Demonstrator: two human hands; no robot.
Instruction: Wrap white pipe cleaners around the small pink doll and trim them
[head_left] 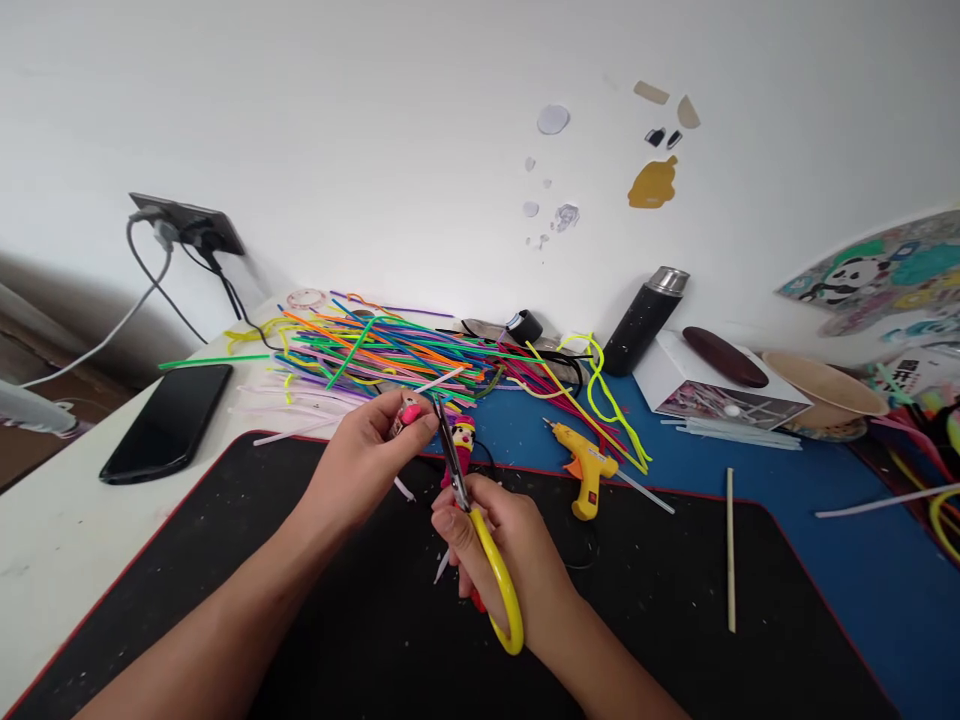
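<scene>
My left hand (367,450) pinches a small pink-and-white craft piece (406,413), partly covered by the fingers. In my right hand (502,540) is a pair of scissors (504,590) with yellow handles, its blades pointing up and away beside the left fingertips. The blades look nearly closed. Just behind them a small figure (464,436) in yellow and magenta shows in part. A pale pipe cleaner (444,379) slants by the blade tips; I cannot tell whether the left hand holds it. Something red shows below the right hand, mostly hidden.
Many coloured pipe cleaners (375,345) lie heaped at the back. A yellow glue gun (585,465) rests right of my hands, and a wooden stick (730,550) farther right. Around stand a phone (169,420), a black flask (645,320), a tissue box (675,385) and a bowl (825,385).
</scene>
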